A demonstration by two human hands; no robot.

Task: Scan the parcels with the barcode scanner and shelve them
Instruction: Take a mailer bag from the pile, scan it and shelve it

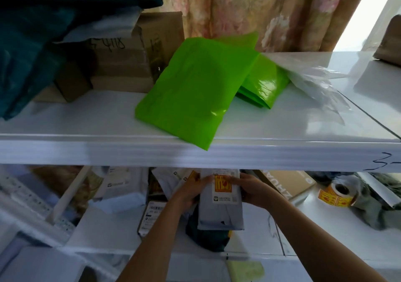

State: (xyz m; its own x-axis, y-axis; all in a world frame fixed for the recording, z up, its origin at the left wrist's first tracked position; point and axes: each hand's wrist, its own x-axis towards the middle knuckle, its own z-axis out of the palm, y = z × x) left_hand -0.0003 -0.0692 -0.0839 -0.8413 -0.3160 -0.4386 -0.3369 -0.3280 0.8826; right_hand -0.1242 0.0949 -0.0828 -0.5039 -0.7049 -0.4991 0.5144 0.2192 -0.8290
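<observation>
Both arms reach forward — left hand (191, 191) and right hand (255, 189) clasp the grey parcel's (221, 212) sides.

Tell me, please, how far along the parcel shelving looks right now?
Done: green mailers and boxes lie on the upper shelf. In hand: both hands, left and right, hold a grey parcel at the lower shelf. No scanner is visible; other parcels are beside it.
</observation>
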